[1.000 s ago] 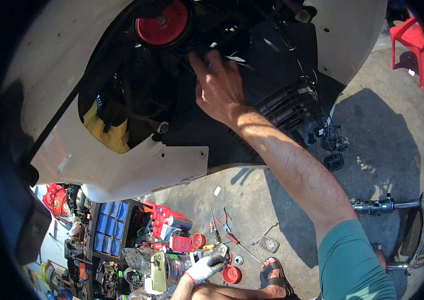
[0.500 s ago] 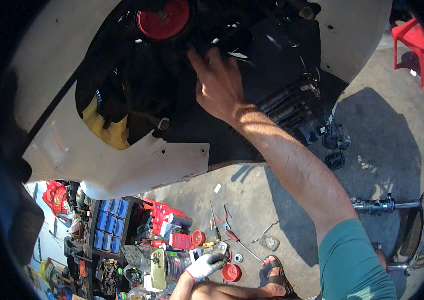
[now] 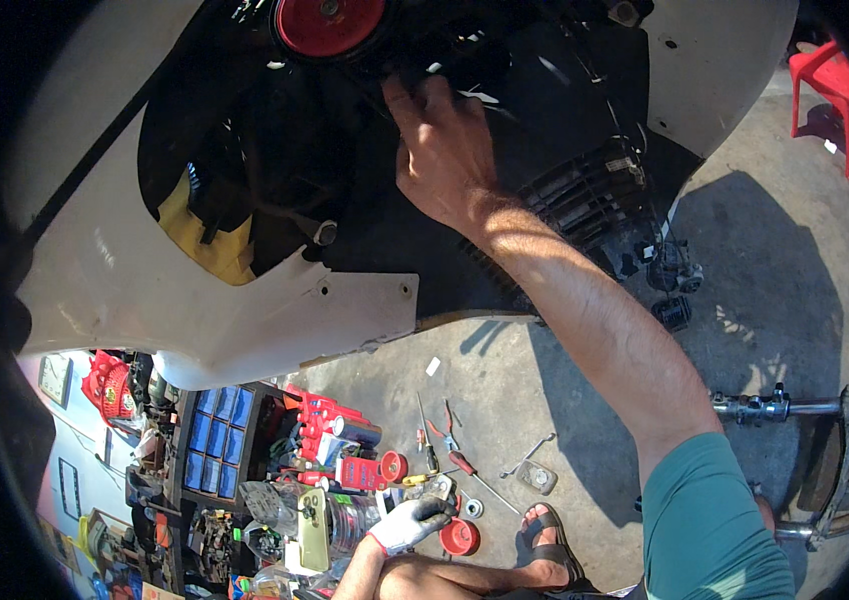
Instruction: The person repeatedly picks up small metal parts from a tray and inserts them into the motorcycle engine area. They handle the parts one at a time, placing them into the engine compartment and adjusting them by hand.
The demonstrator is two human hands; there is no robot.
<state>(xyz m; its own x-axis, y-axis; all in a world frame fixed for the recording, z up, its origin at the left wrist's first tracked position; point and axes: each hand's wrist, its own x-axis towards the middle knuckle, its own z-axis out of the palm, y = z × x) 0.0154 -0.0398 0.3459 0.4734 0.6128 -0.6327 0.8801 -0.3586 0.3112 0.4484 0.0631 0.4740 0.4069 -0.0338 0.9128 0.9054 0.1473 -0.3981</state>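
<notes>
My right hand [image 3: 445, 150] is bare and reaches up into the black inside of a scooter [image 3: 545, 130], just below a round red horn [image 3: 330, 22]. Its fingertips press in among thin wires, lost in the dark parts. A white body panel [image 3: 245, 320] frames the opening, with a yellow part [image 3: 210, 240] inside at the left. Low down, my left hand [image 3: 410, 522] wears a white glove with a red cuff. It hangs over tools on the concrete floor, beside a small metal piece [image 3: 437, 488] and a red cap [image 3: 460, 537]. Its grip is unclear.
A tool organiser with blue bins [image 3: 210, 435] and red boxes [image 3: 330, 425] lies at lower left. Screwdrivers and pliers [image 3: 450, 455] lie on the floor. A sandalled foot [image 3: 550, 540] rests nearby. A metal shaft [image 3: 775, 407] lies at right, a red plastic chair [image 3: 830, 85] at upper right.
My right hand has stayed in the same spot under the red horn, fingers shifting only slightly. The gloved left hand has barely moved.
</notes>
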